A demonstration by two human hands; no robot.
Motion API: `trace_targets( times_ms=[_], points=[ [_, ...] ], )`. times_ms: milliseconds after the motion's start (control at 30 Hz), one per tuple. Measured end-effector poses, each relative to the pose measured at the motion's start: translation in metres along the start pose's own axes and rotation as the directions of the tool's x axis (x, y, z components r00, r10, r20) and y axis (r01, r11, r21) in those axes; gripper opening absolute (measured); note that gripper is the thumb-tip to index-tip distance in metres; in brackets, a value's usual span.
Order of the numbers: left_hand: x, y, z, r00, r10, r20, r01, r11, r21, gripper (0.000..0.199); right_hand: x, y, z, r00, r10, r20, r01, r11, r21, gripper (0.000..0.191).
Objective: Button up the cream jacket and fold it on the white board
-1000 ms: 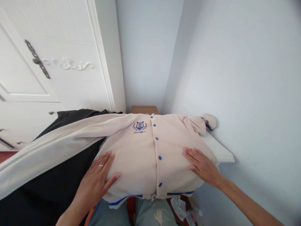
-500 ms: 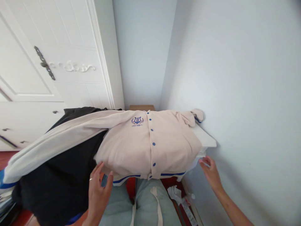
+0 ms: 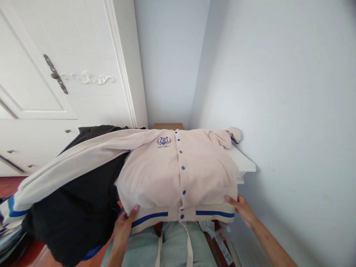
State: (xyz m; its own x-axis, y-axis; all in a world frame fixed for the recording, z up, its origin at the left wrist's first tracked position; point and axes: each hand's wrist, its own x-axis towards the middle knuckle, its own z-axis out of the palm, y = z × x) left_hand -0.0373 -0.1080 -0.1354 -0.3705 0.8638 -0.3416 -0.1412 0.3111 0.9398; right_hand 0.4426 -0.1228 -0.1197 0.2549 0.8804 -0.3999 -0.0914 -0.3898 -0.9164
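Wedged into a corner between pale blue walls and a white panelled door, the narrow white bench carries a cream jacket, buttoned and lying flat. Left hand and right hand each pinch the blue-striped hem at its corners. Pulled unevenly, the jacket could slide off, dragged by its long sleeve draped over the dark garment.

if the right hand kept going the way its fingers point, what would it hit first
The right hand points left along the cream jacket's striped hem, which it already grips; further on it would probably meet the left hand.
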Motion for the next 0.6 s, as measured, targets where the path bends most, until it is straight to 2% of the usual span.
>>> trace_targets(
  times_ms=[167,300,400,467,600],
  points=[
    [-0.019,0.004,-0.025,0.987,-0.099,0.129,0.119,0.980,-0.162,0.064,-0.026,-0.029,-0.019,0.994,0.051,-0.092,-0.048,0.998,0.036,0.098],
    [-0.029,0.015,-0.028,0.977,-0.168,0.131,0.193,0.959,-0.209,0.072,-0.032,-0.036,-0.019,0.996,0.055,-0.067,-0.054,0.998,0.017,0.099],
    [-0.034,0.019,-0.024,0.967,-0.215,0.136,0.243,0.938,-0.248,0.073,-0.029,-0.026,-0.015,0.997,0.077,-0.026,-0.076,0.997,0.031,0.104],
    [-0.037,0.015,-0.022,0.956,-0.241,0.166,0.281,0.914,-0.293,0.072,-0.026,-0.013,-0.012,0.998,0.046,0.033,-0.048,0.996,0.070,0.107],
    [-0.037,0.002,-0.020,0.919,-0.236,0.315,0.335,0.888,-0.313,0.061,-0.025,0.019,-0.003,0.976,-0.083,0.199,0.050,0.985,0.166,0.101]
  ],
)
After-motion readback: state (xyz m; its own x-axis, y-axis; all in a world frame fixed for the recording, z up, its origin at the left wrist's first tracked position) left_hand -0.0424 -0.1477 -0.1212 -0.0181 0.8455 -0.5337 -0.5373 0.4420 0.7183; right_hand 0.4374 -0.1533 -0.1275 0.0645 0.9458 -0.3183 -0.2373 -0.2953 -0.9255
